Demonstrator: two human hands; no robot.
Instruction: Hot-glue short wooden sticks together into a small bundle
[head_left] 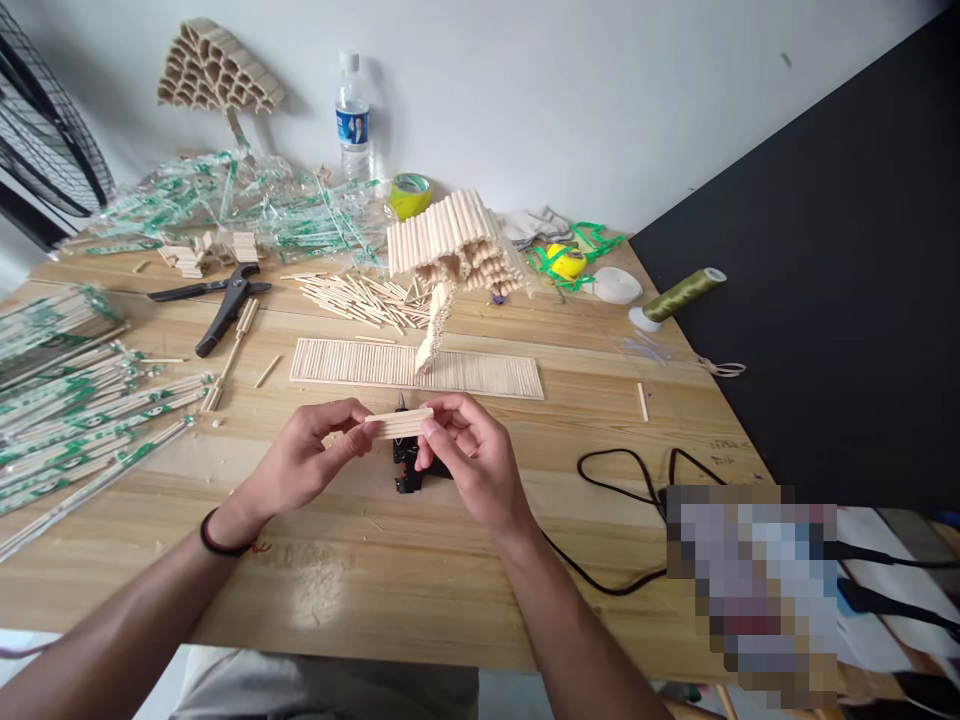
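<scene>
Between my left hand (319, 450) and my right hand (472, 450) I hold a small panel of short wooden sticks (401, 424) lying side by side. Thumbs and fingers pinch it at its two ends. Under it, partly hidden by my hands, a black glue gun (407, 470) lies on the table with its metal nozzle pointing away. Just beyond is a long flat strip of sticks (352, 362), and a tree-shaped stick model (454, 245) stands on it with its trunk leaning.
Loose cut sticks (367, 300) lie behind the strip. Black cutters (229, 305) and wrapped chopsticks (90, 440) are at left. Along the wall stand another stick tree (217, 70), a water bottle (352, 120) and tape (410, 196). A black cable (622, 590) loops at right near thread (686, 293).
</scene>
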